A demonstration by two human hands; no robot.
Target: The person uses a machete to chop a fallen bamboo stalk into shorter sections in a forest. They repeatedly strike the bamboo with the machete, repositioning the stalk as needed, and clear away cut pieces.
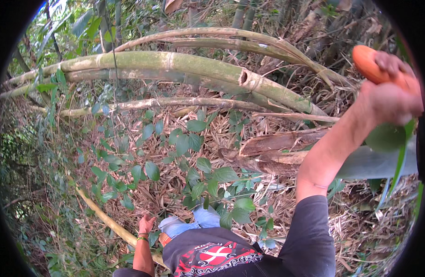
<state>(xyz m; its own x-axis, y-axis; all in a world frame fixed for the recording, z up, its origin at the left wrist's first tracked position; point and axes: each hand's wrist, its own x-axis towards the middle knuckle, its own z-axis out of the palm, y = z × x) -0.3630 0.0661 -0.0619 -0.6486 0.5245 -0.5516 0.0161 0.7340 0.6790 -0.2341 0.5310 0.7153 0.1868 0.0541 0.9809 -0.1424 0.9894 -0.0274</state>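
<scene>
My right hand [390,99] is raised at the upper right, blurred by motion. Its fingers are wrapped round a thick orange handle [367,64] with a rounded end. Whatever the handle belongs to cannot be made out. Down at the lower left, my left hand [147,224] hangs beside my leg with its fingers apart and nothing in it. A yellowish bamboo stem [106,219] slants past close to that hand. Ahead of me a thick green bamboo stem [175,62] leans across the view, with a dark cut hole [243,76] in its side.
A thinner pale stem [175,102] and a split, bent bamboo [212,31] lie along the thick one. Brown split bamboo pieces [277,150] and a grey-green stem [355,164] are at the right. Leafy shoots [189,143] rise from the dry litter before me.
</scene>
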